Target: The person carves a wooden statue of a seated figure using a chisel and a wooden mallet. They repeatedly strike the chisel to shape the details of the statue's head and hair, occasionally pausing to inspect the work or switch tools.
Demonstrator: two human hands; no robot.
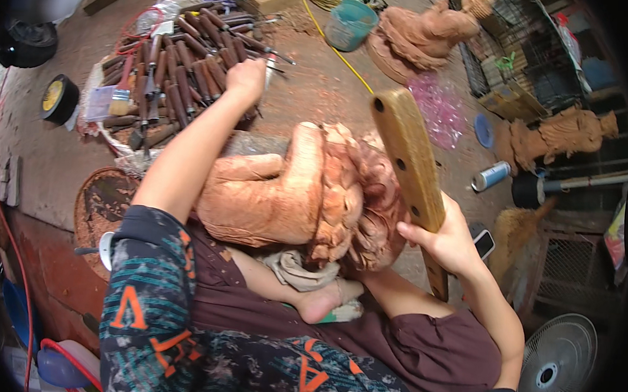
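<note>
Across my lap lies a reddish-brown carved wooden figure (277, 201), tipped on its side, with smooth limb-like forms at the left and finely cut folds at the right. My right hand (451, 237) is closed round a long, thick wooden mallet (408, 151) with dark round spots along its face. The mallet slants up over the carving's right end. At the far left, my left hand (246, 82) is closed at the edge of a heap of wood-handled carving chisels (180, 77). A thin metal shaft sticks out beside that fist; the fingertips are hidden.
A brush (119, 102) lies among the chisels. Beyond the carving stand a green bucket (351, 25) and a seated carved figure (419, 39); another carving (558, 137) lies at the right. Nearby are a spray can (490, 177), a phone (482, 244) and a fan (555, 372).
</note>
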